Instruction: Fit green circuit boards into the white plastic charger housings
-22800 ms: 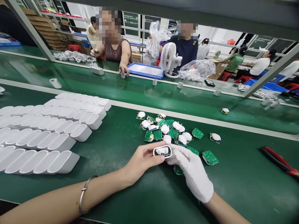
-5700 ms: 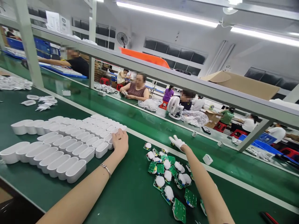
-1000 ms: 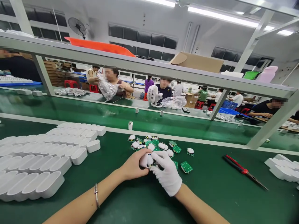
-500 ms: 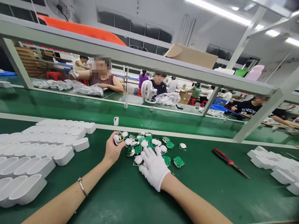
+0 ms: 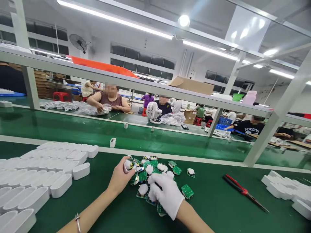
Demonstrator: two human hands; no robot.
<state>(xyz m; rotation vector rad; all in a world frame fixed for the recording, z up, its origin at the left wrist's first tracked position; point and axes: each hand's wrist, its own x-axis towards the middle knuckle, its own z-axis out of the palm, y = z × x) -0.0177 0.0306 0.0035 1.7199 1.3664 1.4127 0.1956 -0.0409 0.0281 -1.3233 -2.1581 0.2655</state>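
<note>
My left hand (image 5: 122, 174), bare with a bracelet at the wrist, is closed around a small white housing (image 5: 126, 165) with a circuit board's yellow and white parts showing at its mouth. It is at the left edge of a pile of green circuit boards (image 5: 143, 176) with white blobs on them. Over the near side of the pile, my white-gloved right hand (image 5: 166, 192) has its fingers curled round a circuit board (image 5: 152, 203), mostly hidden below them. Another board (image 5: 160, 208) pokes out under the palm.
Rows of white oval casings (image 5: 60, 184) fill the left, and more casings (image 5: 284, 187) lie right. Red-handled pliers (image 5: 244, 191) rest nearby. One white housing (image 5: 113, 142) stands on the green belt (image 5: 80, 127). People sit beyond a shelf frame (image 5: 145, 85).
My head view has tilted up. The right hand's flat, spread fingers have curled in, and boards under it have shifted toward me. My left hand keeps the white housing, now turned slightly.
</note>
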